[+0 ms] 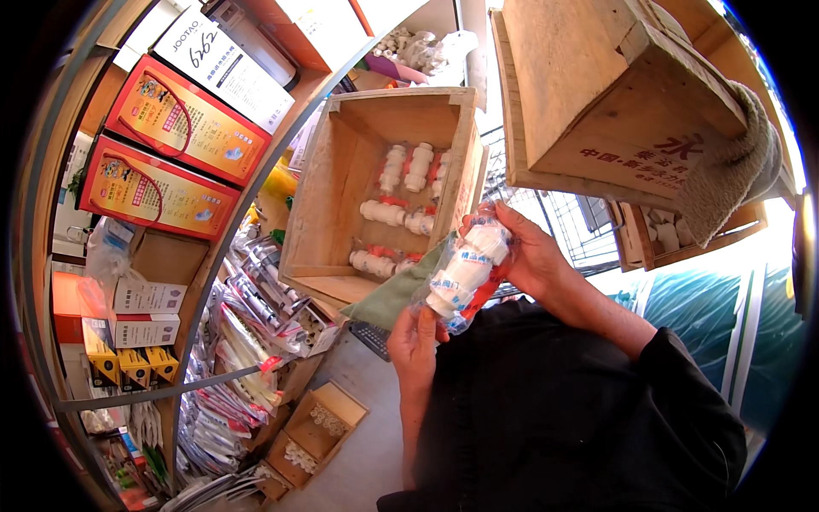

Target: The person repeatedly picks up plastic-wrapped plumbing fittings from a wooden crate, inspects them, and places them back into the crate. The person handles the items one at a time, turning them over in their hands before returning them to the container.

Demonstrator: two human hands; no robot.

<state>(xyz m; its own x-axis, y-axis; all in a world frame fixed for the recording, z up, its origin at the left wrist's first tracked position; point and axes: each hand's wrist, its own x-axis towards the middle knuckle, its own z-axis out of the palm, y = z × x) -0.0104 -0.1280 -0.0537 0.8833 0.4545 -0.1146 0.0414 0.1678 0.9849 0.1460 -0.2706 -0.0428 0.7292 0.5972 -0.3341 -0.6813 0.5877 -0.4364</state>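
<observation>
Both my hands hold one white plastic ball valve with a red handle, sealed in a clear printed bag. My left hand grips its lower end, and a green cloth lies beside or under those fingers; I cannot tell if it is held too. My right hand is closed around the upper end. Just beyond them stands an open wooden box. Several similar bagged valves with red handles lie in it in rows; its near right wall hides some of them.
A larger wooden crate with red writing stands at the right, a grey towel over its edge. Shelves on the left hold red gift boxes and bagged faucets. Small wooden bins with white fittings sit low on the floor.
</observation>
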